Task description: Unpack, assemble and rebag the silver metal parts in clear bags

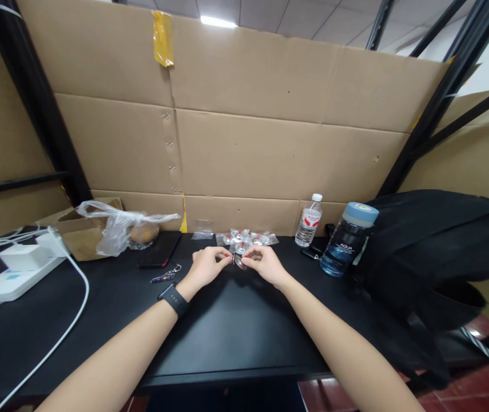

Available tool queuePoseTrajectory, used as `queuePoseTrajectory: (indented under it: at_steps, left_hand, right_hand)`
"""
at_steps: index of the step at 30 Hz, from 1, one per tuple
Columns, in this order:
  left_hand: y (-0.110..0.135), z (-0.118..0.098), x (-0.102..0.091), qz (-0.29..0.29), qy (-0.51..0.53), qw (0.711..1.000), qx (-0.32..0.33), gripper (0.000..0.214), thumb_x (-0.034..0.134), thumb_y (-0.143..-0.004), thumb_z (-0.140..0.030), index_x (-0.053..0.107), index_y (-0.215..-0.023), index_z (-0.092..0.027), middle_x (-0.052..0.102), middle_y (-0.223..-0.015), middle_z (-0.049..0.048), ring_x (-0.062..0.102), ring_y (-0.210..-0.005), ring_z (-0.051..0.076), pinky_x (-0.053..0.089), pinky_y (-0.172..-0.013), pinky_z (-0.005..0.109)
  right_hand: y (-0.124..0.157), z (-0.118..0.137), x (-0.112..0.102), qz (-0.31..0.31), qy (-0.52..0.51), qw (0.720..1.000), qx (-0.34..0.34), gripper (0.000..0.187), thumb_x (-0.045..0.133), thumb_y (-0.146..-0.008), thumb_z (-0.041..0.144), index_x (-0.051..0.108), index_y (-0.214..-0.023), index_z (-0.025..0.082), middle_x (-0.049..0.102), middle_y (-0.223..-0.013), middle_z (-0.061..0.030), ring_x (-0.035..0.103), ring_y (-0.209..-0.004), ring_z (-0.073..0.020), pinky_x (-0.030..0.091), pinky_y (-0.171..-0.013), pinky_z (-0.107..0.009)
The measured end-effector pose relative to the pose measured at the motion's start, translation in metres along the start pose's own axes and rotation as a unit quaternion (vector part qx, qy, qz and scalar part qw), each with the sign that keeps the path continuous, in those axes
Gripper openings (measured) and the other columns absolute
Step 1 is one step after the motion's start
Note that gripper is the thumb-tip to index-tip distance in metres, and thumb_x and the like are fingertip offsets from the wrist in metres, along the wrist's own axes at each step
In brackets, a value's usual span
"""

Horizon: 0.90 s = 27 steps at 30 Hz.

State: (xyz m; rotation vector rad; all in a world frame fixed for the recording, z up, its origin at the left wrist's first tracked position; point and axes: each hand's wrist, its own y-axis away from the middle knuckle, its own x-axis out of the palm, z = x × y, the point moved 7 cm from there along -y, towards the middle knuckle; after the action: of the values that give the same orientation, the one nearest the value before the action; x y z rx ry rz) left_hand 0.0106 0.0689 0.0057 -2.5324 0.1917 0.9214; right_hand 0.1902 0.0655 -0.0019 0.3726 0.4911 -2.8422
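My left hand [208, 265] and my right hand [266, 264] meet over the middle of the black table, fingertips pinched close together. Between them is a small shiny rounded piece [239, 262], too small to name; both hands grip it, the left at its left edge and the right at its upper right. Just behind the fingers lie several small clear plastic packets [247, 237] with red and silvery contents. A flat clear plastic bag [203, 229] rests to their left. On my left wrist is a black watch [173, 298].
Left of my hands are a keychain [165, 277], a dark phone [159, 252], a knotted plastic bag [119, 229] and a white power strip [34, 274] with cables. At right stand a water bottle [308, 223], a blue-lidded bottle [347, 243] and a black backpack [433, 246]. Cardboard [244, 154] walls the back.
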Motion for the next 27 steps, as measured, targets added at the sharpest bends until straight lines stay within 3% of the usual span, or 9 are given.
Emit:
queuePoseTrajectory:
  at_steps: [3, 6, 10, 14, 20, 27]
  left_hand:
    - [-0.002, 0.004, 0.012, 0.034, 0.145, 0.989, -0.015, 0.022, 0.067, -0.083, -0.043, 0.074, -0.09, -0.023, 0.079, -0.092, 0.0039, 0.073, -0.088, 0.023, 0.05, -0.085, 0.033]
    - [-0.002, 0.005, 0.019, 0.043, 0.213, 0.976, -0.02, 0.026, 0.069, -0.081, -0.043, 0.074, -0.09, -0.019, 0.078, -0.092, 0.0063, 0.073, -0.088, 0.023, 0.053, -0.083, 0.031]
    - [0.0, 0.004, 0.022, 0.044, 0.227, 0.972, -0.029, 0.027, 0.07, -0.081, -0.043, 0.073, -0.09, -0.018, 0.078, -0.09, 0.0067, 0.073, -0.087, 0.022, 0.055, -0.082, 0.031]
    - [0.0, 0.008, 0.025, 0.048, 0.213, 0.975, -0.029, 0.026, 0.069, -0.081, -0.043, 0.074, -0.09, -0.019, 0.078, -0.093, 0.0068, 0.074, -0.088, 0.023, 0.055, -0.082, 0.031]
    - [-0.002, 0.023, 0.025, 0.033, 0.124, 0.99, -0.06, 0.021, 0.07, -0.079, -0.042, 0.077, -0.086, -0.023, 0.079, -0.085, 0.0032, 0.074, -0.087, 0.024, 0.054, -0.081, 0.031]
    - [-0.003, 0.026, 0.03, 0.025, 0.227, 0.97, -0.086, 0.025, 0.071, -0.077, -0.036, 0.076, -0.091, -0.017, 0.079, -0.089, 0.0085, 0.074, -0.086, 0.023, 0.054, -0.076, 0.028]
  right_hand:
    - [0.0, 0.001, 0.001, -0.032, -0.066, 0.997, 0.008, 0.035, 0.082, -0.069, 0.048, 0.067, -0.081, 0.018, 0.074, -0.081, -0.0048, 0.071, -0.078, -0.0212, 0.056, -0.08, -0.037]
    - [0.002, 0.0, 0.004, -0.044, -0.093, 0.994, 0.027, 0.036, 0.085, -0.066, 0.046, 0.069, -0.081, 0.017, 0.073, -0.084, -0.0047, 0.07, -0.079, -0.0202, 0.057, -0.077, -0.036]
    - [0.007, -0.005, 0.006, -0.057, -0.159, 0.982, 0.08, 0.039, 0.088, -0.063, 0.044, 0.069, -0.081, 0.016, 0.07, -0.101, -0.0061, 0.07, -0.08, -0.018, 0.059, -0.075, -0.035]
    - [0.009, -0.007, 0.012, -0.036, -0.183, 0.977, 0.101, 0.036, 0.086, -0.066, 0.042, 0.068, -0.082, 0.016, 0.068, -0.103, -0.0054, 0.071, -0.085, -0.0183, 0.062, -0.081, -0.039]
    - [0.009, -0.01, 0.02, 0.002, -0.175, 0.979, 0.104, 0.043, 0.082, -0.073, 0.041, 0.07, -0.11, 0.024, 0.067, -0.103, -0.0043, 0.07, -0.081, -0.0159, 0.064, -0.078, -0.039]
    - [0.009, -0.006, 0.017, -0.017, -0.169, 0.981, 0.095, 0.058, 0.089, -0.065, 0.039, 0.073, -0.114, 0.013, 0.075, -0.096, -0.0107, 0.073, -0.085, -0.0217, 0.059, -0.091, -0.045]
